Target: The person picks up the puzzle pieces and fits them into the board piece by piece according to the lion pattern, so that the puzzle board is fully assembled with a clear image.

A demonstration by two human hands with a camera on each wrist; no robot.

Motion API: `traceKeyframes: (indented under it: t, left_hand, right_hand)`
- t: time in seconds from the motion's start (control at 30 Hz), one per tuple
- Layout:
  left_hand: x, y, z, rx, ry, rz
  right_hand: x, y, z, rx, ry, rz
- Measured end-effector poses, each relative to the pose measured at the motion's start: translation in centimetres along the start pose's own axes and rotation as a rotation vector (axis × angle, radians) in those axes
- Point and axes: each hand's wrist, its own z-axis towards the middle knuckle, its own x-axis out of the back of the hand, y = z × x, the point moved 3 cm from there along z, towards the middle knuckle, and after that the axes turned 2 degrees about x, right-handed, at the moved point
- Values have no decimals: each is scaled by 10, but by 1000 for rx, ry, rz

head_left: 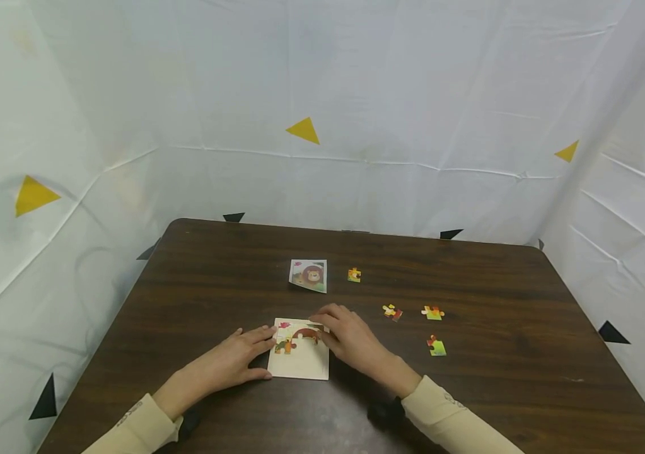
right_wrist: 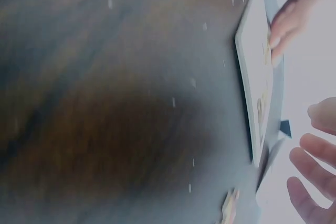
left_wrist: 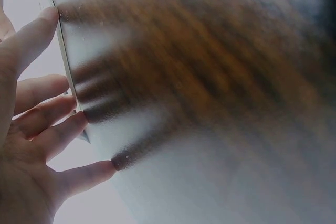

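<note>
Puzzle board [head_left: 301, 366] touching relaxed left hand [head_left: 237, 357]; released right hand [head_left: 354, 337] over far right corner.

Your table [head_left: 231, 271] has a dark wood-grain top, smooth, semi-gloss, with a hazy sheen in your left wrist view. Board [head_left: 305, 366] under your work: pale, smooth, matt, looks like wood or card, can't tell which. Puzzle pieces [head_left: 437, 347]: printed colour faces, core material too small to tell. Picture card [head_left: 308, 275]: thin printed paper. White sheet [head_left: 390, 75] behind: creased, slight sheen, cloth or plastic unclear. Your sleeves [head_left: 441, 403]: matt cloth.
</note>
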Motion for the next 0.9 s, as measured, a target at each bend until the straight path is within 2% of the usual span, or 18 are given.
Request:
traceKeyframes:
  t: [0.5, 0.9]
  left_hand:
    - [0, 2, 0, -7, 4, 2]
    - [1, 1, 0, -2, 2, -3]
  right_hand:
    - [20, 55, -16, -191, 18, -24]
    - [40, 89, -47, -304, 10, -74]
